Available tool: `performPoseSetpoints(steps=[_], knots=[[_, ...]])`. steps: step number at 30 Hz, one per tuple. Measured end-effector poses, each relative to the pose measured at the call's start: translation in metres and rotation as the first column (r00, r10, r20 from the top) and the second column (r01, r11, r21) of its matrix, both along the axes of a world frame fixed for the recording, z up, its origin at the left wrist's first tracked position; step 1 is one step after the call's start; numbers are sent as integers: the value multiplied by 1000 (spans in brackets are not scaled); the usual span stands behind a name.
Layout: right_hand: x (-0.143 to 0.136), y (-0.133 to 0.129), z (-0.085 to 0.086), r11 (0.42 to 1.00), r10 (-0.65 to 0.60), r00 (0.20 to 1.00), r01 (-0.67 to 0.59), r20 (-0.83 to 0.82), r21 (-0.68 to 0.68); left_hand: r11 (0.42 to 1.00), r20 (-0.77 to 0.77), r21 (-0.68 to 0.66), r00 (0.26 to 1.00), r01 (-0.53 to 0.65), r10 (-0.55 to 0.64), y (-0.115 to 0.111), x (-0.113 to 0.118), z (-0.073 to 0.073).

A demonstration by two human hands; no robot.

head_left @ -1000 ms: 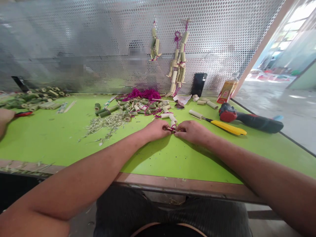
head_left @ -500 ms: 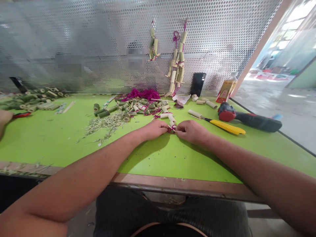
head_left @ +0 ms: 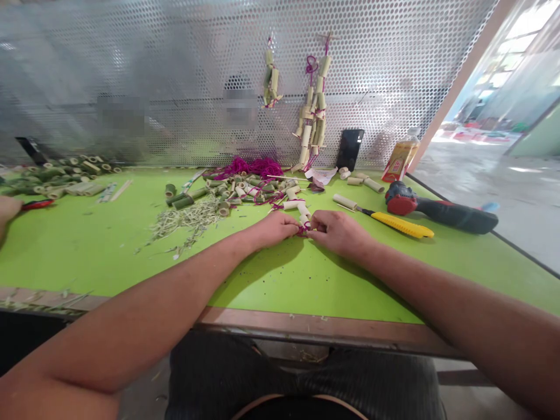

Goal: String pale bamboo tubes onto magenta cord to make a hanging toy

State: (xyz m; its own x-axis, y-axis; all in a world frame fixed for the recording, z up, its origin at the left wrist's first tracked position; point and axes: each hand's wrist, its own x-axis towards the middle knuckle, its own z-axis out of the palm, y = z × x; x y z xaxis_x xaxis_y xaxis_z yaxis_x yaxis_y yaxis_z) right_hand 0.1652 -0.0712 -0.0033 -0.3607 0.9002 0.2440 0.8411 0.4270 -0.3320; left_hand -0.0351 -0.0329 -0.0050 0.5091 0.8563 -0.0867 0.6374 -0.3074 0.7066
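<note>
1. Strung bamboo pieces (head_left: pixel 304 219): lie on the green tabletop (head_left: pixel 271 286), near end between the two hands, magenta cord (head_left: pixel 301 231) looped at that end.
2. Left hand (head_left: pixel 275 230): thumb and forefinger pinched at the cord; exact grip partly hidden.
3. Right hand (head_left: pixel 336 232): fingers curled, tips closed at the same joint; cannot tell whether on cord or stick.
4. Change: the pale stick seen across the fingertips half a second ago is now barely discernible, and the right fingertips cover more of the joint. Judgement: work is still at this joint; whether the cord is secured cannot be told.
5. Just beyond: loose bamboo tubes (head_left: pixel 223 208), shavings (head_left: pixel 188 219), magenta cord tangle (head_left: pixel 258 168).
6. Right side: yellow cutter (head_left: pixel 402 225) with its blade end beside a pale tube (head_left: pixel 345 202); power tool (head_left: pixel 455 216) farther out.
7. Behind: strung bamboo figures (head_left: pixel 321 99) hang against the perforated panel (head_left: pixel 188 76).
</note>
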Motion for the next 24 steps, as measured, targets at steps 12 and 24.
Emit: performPoseSetpoints(steps=[12, 24], knots=[[-9, -1, -3, 982, 166, 973, -178, 158, 62, 996, 124, -34, 989, -80, 83, 1, 2, -1], [-15, -3, -1, 971, 146, 932, -199, 331, 134, 997, 73, -62, 996, -48, 53, -1, 4, 4]])
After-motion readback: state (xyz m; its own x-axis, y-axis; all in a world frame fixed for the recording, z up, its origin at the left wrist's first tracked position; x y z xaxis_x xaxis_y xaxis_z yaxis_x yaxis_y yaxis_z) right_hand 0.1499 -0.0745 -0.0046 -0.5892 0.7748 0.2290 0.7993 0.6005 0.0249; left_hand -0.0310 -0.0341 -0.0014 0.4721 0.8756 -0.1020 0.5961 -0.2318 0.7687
